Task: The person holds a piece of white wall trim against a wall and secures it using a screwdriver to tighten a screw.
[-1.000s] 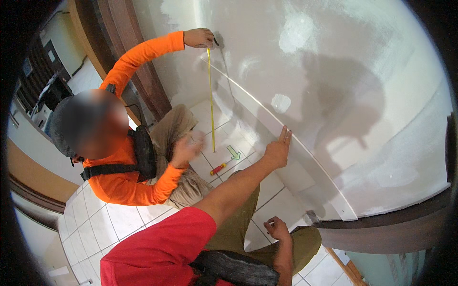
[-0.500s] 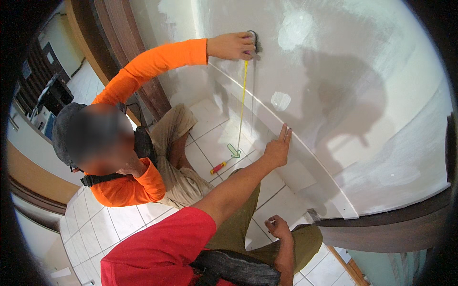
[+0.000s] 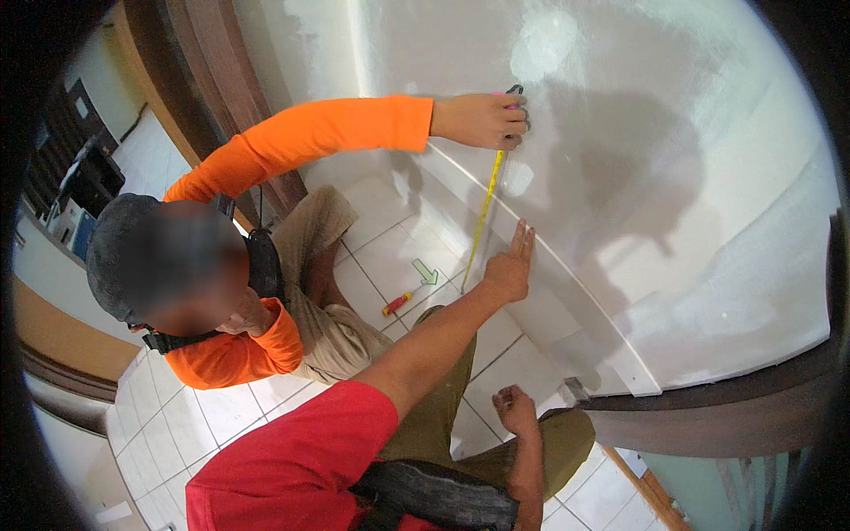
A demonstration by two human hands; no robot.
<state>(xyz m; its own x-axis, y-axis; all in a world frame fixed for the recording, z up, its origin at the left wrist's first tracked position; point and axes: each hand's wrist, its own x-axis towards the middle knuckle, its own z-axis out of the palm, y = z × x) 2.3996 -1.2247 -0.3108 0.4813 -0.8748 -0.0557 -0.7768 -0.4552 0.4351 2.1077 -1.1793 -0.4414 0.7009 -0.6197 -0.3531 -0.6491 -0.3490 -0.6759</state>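
My left hand [image 3: 508,273] reaches across to the low wall ledge, two fingers stretched out and their tips at its pale edge strip [image 3: 567,285]. It holds nothing. My right hand [image 3: 514,410] hangs above my bent knee, fingers loosely bent, with nothing visible in it. Beyond my left arm, a co-worker in orange sleeves grips a tape measure [image 3: 514,91] against the wall. Its yellow blade [image 3: 483,212] slants down toward the floor tiles, the lower end close to my left forearm. A red and yellow screwdriver [image 3: 397,303] lies on the tiles.
The co-worker [image 3: 232,354] sits at the left, the other hand raised near the head. A green arrow shape [image 3: 426,272] shows on the floor by the screwdriver. Patched grey wall [image 3: 620,53] rises at the right. A dark brown curved edge [image 3: 708,409] runs along the lower right.
The co-worker's hand has moved right and slightly down along the wall with the tape measure; the blade's lower end has shifted right too. My left hand keeps pointing at the ledge.
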